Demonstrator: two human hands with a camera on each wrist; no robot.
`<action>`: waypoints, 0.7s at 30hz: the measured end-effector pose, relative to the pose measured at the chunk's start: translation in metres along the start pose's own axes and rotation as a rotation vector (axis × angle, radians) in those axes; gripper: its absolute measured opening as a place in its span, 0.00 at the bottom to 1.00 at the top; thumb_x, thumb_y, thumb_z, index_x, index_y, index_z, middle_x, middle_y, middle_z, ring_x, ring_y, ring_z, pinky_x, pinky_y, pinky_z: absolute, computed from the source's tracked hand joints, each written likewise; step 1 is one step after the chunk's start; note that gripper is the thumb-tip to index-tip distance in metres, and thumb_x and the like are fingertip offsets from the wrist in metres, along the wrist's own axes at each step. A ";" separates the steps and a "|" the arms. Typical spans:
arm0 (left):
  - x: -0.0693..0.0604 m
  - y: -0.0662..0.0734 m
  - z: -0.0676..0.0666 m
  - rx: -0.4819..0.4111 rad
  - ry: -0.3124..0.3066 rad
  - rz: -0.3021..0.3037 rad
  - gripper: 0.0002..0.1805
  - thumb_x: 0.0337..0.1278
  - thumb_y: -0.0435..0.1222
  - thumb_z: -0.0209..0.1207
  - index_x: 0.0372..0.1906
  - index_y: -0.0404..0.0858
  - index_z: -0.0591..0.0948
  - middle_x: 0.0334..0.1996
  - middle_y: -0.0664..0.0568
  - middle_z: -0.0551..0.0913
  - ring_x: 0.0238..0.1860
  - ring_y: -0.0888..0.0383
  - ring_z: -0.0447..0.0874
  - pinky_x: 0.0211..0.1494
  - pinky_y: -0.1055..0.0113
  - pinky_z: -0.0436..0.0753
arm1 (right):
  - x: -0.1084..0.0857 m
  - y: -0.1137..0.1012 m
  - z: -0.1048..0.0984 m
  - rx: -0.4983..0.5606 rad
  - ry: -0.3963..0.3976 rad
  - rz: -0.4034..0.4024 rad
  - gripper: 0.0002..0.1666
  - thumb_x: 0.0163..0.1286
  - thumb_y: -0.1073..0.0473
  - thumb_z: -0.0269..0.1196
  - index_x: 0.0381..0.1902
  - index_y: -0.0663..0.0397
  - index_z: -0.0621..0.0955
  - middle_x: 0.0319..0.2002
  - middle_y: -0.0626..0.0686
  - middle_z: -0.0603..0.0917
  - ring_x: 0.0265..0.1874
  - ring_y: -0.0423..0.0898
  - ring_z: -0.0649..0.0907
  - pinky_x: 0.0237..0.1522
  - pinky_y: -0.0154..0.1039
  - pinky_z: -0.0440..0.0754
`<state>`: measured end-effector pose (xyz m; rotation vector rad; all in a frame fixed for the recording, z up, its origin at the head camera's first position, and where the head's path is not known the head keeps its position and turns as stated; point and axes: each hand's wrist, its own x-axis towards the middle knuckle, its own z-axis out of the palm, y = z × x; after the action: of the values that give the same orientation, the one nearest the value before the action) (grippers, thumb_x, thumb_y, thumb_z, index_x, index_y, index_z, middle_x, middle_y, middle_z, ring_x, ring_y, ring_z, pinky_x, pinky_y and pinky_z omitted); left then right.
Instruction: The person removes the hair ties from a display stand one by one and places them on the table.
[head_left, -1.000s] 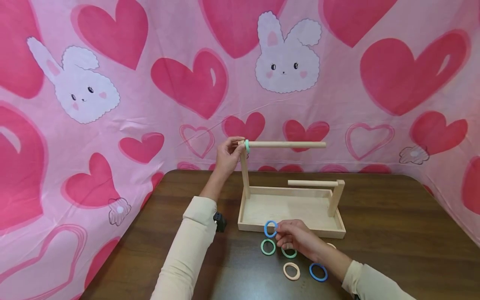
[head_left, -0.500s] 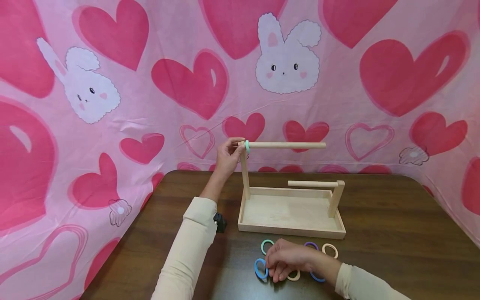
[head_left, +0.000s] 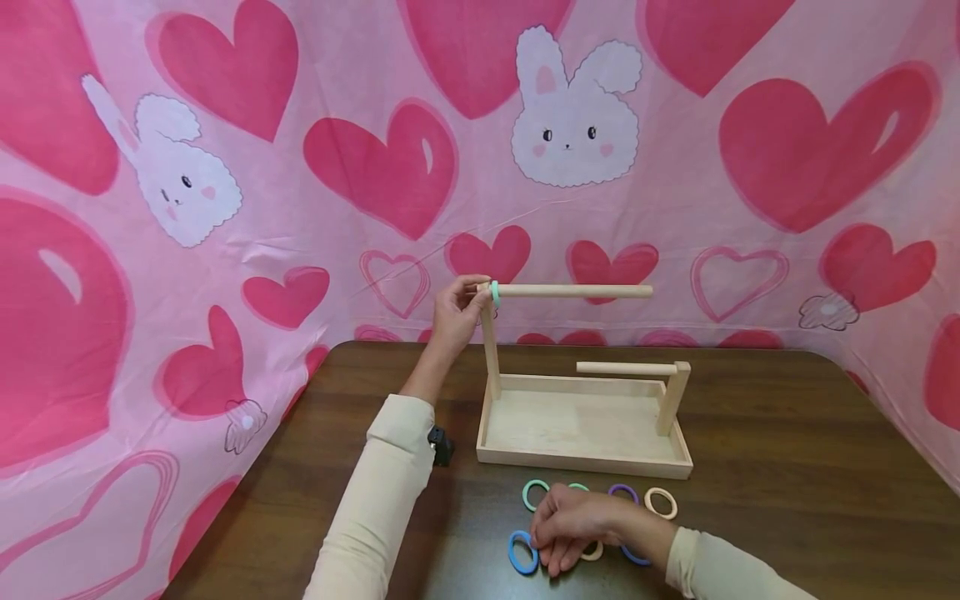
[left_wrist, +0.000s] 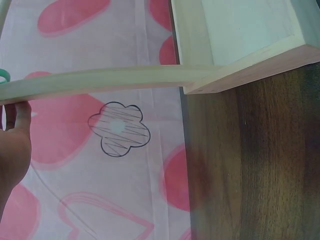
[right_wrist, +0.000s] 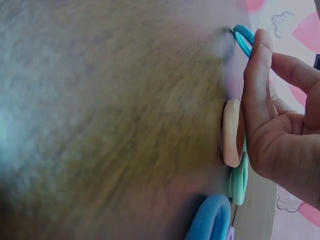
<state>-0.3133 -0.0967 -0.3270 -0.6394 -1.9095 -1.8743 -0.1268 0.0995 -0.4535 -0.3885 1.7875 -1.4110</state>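
Observation:
My left hand (head_left: 456,312) grips the top of the left upright of a wooden stand (head_left: 489,350), thumb and fingers on either side. A mint green ring (head_left: 495,294) hangs on the upper dowel (head_left: 577,291), right beside the fingertips. In front of the stand, low over the table, my right hand (head_left: 577,518) pinches a blue ring (head_left: 512,556) by its edge. The right wrist view shows this blue ring (right_wrist: 243,35) tilted at the fingertips; whether it touches the table I cannot tell. Under the right hand, a cream ring (head_left: 595,552) and another blue ring (head_left: 636,557) are partly hidden.
A green ring (head_left: 527,497), a partly covered green ring (head_left: 578,486), a purple ring (head_left: 623,488) and a cream ring (head_left: 673,503) lie before the stand's tray (head_left: 585,461). A shorter dowel (head_left: 626,367) juts leftward from the right post (head_left: 672,398). A patterned cloth hangs behind the table.
My right hand has brought the blue ring from beside the tray's front edge toward me, down to the near part of the table. The left hand stays on the upright.

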 end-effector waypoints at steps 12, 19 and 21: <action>0.001 0.000 0.002 0.028 0.020 0.005 0.11 0.65 0.23 0.59 0.51 0.22 0.80 0.41 0.28 0.83 0.33 0.70 0.82 0.35 0.76 0.83 | -0.006 -0.006 -0.012 -0.039 -0.027 -0.042 0.10 0.66 0.68 0.60 0.35 0.75 0.84 0.18 0.45 0.82 0.16 0.31 0.83 0.18 0.21 0.78; 0.003 -0.002 0.003 0.027 0.014 -0.006 0.12 0.66 0.23 0.59 0.52 0.23 0.80 0.43 0.25 0.81 0.33 0.71 0.82 0.34 0.76 0.82 | -0.010 -0.011 -0.026 -0.061 -0.044 -0.077 0.15 0.68 0.66 0.60 0.41 0.78 0.82 0.20 0.45 0.82 0.18 0.32 0.83 0.20 0.23 0.78; 0.004 -0.002 0.004 0.033 0.016 -0.007 0.12 0.66 0.23 0.59 0.52 0.24 0.80 0.43 0.26 0.81 0.33 0.71 0.82 0.33 0.76 0.81 | -0.011 -0.014 -0.030 -0.067 -0.041 -0.091 0.16 0.69 0.64 0.61 0.43 0.78 0.82 0.21 0.45 0.83 0.19 0.33 0.84 0.21 0.24 0.79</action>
<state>-0.3175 -0.0929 -0.3267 -0.6070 -1.9306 -1.8425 -0.1458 0.1218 -0.4348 -0.5359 1.8077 -1.3974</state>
